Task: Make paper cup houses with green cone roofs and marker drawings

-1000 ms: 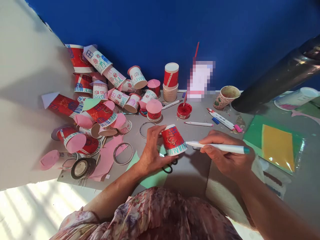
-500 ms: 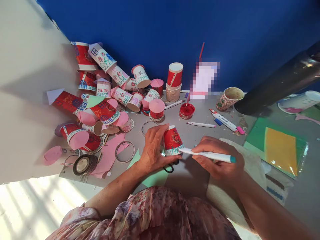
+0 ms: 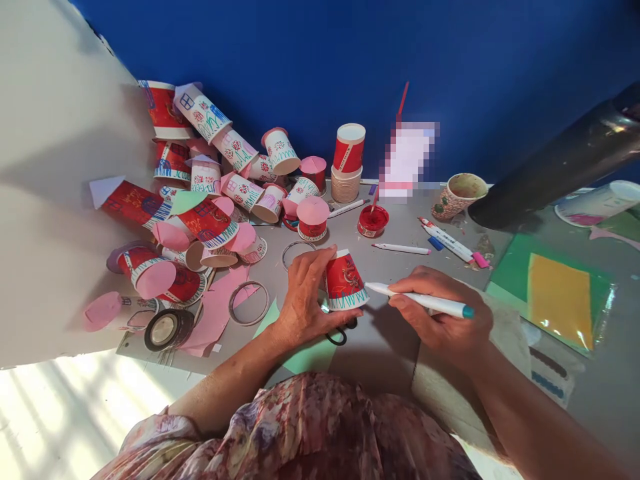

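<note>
My left hand grips a red paper cup, turned with its wide white rim downward. Green zigzag strokes run round the band near that rim. In my right hand is a white marker pen with a teal end, held like a pencil. Its tip points left, close to the cup's lower right edge; whether it touches I cannot tell. Under the left hand, the black handles of scissors show, their blades mostly hidden. A sheet of light green paper lies beneath.
Decorated paper cups pile up at the left. Behind stand stacked cups and a red paint pot holding a brush. Tape rolls, pink paper, loose markers, a patterned cup and packaged coloured paper lie around.
The marker tip has shifted slightly right and up along the cup's rim band, and my right hand with it. My left hand keeps its hold, the cup turned slightly.
</note>
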A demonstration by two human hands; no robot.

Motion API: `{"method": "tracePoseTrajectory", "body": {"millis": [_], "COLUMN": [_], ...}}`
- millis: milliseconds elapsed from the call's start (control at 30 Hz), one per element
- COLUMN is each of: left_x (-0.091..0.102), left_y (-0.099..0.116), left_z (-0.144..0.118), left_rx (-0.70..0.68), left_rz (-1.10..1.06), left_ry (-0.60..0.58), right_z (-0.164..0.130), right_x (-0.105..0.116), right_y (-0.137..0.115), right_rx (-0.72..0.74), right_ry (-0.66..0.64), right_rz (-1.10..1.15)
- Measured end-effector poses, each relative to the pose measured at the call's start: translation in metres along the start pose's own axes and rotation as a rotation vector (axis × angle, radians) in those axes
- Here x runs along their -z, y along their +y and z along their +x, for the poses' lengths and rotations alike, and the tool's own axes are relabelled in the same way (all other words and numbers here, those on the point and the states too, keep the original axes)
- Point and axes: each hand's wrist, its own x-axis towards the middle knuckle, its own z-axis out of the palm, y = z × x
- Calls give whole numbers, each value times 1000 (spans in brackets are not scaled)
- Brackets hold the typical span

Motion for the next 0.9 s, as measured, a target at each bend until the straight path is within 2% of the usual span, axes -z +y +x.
{"method": "tracePoseTrajectory", "body": {"millis": [100,267,600,700,800,900], "left_x": [0,1,1,0,0,0], "left_y": [0,1,4,5,5,6], "left_z": [0,1,2,2,1,1], "left_rx": [-6,-41,-84,-95,-65,-42], "left_rz": [5,5,42,32,42,65], "left_ry": [-8,15,10,10,8,-8], "right_z": [-1,-2,1,2,0,-2], "right_x": [1,-2,-5,-6,-4,-3], "right_y": [-1,-2,-4,-2,-1,-1], "right_rx": [-36,57,122,126,67,25], "right_ry": [1,-54,-145,-84,10,31], "right_rz": [9,136,127,83,-11,-20]}}
